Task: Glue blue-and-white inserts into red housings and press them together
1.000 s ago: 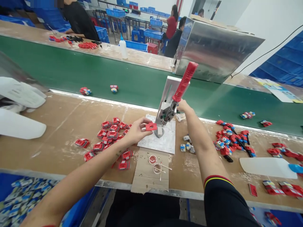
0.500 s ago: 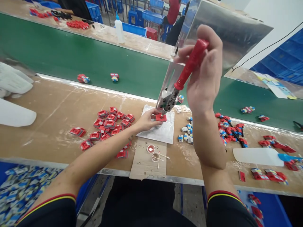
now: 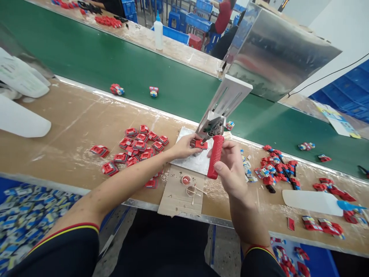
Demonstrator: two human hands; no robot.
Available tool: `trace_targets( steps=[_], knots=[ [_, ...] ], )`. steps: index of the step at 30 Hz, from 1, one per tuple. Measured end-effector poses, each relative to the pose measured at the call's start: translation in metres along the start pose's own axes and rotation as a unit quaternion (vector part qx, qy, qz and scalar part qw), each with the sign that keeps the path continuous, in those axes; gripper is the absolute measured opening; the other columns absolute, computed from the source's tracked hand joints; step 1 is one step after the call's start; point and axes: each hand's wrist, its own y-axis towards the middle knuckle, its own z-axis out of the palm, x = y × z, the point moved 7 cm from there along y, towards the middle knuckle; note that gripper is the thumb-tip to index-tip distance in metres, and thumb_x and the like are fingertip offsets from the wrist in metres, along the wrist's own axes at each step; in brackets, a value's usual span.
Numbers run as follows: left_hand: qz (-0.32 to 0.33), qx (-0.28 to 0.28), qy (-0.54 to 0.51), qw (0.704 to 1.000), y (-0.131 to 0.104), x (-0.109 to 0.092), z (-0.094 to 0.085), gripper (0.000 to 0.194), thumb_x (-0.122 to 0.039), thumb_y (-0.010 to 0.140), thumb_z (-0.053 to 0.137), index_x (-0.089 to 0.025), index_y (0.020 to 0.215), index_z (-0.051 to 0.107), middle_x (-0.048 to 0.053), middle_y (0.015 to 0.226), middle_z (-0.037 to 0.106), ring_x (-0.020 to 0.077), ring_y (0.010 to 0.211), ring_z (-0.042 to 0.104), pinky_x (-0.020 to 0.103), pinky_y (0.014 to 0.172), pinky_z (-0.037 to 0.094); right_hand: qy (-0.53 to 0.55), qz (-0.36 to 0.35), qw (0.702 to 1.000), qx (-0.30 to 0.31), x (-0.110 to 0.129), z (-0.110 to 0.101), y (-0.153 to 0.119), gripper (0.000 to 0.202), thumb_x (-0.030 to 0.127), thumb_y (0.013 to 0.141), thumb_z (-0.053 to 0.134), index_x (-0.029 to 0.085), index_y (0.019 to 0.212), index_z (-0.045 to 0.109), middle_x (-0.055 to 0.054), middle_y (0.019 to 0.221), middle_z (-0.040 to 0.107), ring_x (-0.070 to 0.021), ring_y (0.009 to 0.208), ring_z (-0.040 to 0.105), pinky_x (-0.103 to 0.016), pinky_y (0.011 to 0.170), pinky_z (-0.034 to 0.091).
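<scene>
Fingers of the left hand [image 3: 186,147] pinch a red part [image 3: 202,144] beneath the press [image 3: 215,125], above the pale plate [image 3: 198,164]; a sideways slip could nip them. The right hand [image 3: 233,166] curls part-open at the red handle [image 3: 216,157], grip firmness unclear: a loose hold might let it spring. A careless forearm could upset the cups [image 3: 186,176].

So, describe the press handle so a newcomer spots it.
Find the green belt, then the metal press on its near side. At the press's front, at the right hand, is the handle: long, red and ribbed, unlike the loose red pieces.
</scene>
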Motion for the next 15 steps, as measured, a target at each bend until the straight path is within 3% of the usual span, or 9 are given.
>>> trace_targets(
  steps=[2,4,9,15],
  knots=[
    [0.007,0.005,0.003,1.0,-0.001,-0.003,0.002,0.036,-0.019,0.079,0.085,-0.015,0.109,0.065,0.009,0.106,0.077,0.0191,0.091,0.075,0.038,0.091,0.06,0.082,0.143,0.982,0.091,-0.016,0.02,-0.011,0.054,0.062,0.083,0.085,0.03,0.115,0.056,0.003,0.082,0.065,-0.0174,0.065,0.062,-0.033,0.059,0.054],
    [0.011,0.009,0.006,1.0,-0.002,-0.006,0.003,0.034,-0.02,0.082,0.083,-0.014,0.11,0.065,0.009,0.104,0.077,0.0188,0.089,0.074,0.038,0.089,0.06,0.127,0.214,0.96,0.131,-0.016,0.029,-0.019,0.053,0.061,0.089,0.08,0.029,0.121,0.054,0.005,0.072,0.063,-0.0151,0.053,0.056,-0.031,0.05,0.05],
    [0.023,0.002,0.019,1.0,0.001,-0.008,0.0,0.035,-0.019,0.084,0.081,-0.013,0.116,0.067,0.011,0.109,0.076,0.0199,0.095,0.074,0.038,0.09,0.06,0.131,0.237,0.954,0.126,-0.004,0.025,-0.02,0.05,0.056,0.091,0.08,0.028,0.125,0.055,0.006,0.068,0.064,-0.0129,0.045,0.052,-0.027,0.042,0.046],
    [0.032,0.005,0.022,0.999,0.002,-0.004,-0.002,0.033,-0.02,0.084,0.082,-0.015,0.114,0.069,0.01,0.107,0.076,0.0202,0.094,0.074,0.038,0.088,0.061,0.118,0.241,0.956,0.12,-0.018,0.024,-0.022,0.055,0.057,0.088,0.083,0.028,0.129,0.061,0.005,0.068,0.063,-0.0144,0.049,0.054,-0.029,0.046,0.05]
  ],
)
